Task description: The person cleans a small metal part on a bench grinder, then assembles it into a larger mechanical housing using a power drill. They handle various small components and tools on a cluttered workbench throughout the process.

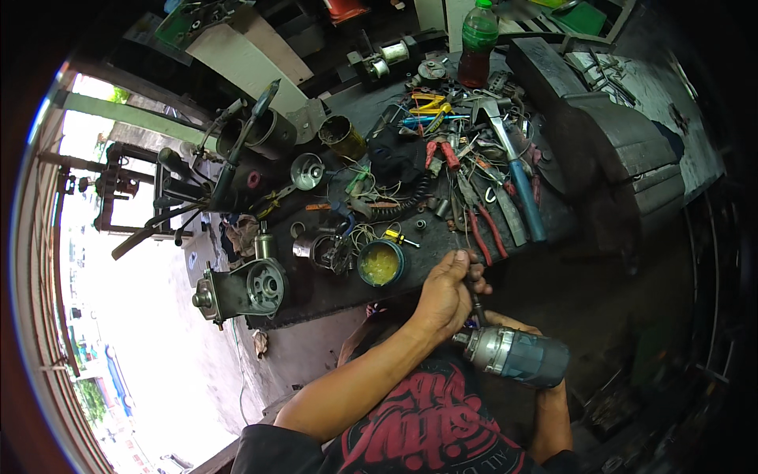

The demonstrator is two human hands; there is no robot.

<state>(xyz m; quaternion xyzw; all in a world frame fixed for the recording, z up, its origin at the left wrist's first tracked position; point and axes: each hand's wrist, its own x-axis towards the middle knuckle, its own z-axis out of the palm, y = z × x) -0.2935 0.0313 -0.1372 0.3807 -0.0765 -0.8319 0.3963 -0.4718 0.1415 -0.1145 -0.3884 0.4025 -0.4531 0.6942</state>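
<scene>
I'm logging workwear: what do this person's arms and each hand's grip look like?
Both forearms are bare below dark sleeves. The left grip and right grip show no gloves, and the left wrist no band. The dark shirt has red lettering.

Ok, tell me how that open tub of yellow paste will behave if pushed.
The tub looks wide for its height, so it would probably slide before tipping. The yellow paste has an uneven surface, so it likely clings rather than sloshes. The tub stands near the front edge of the workbench, so a shove that way might send it off.
</scene>
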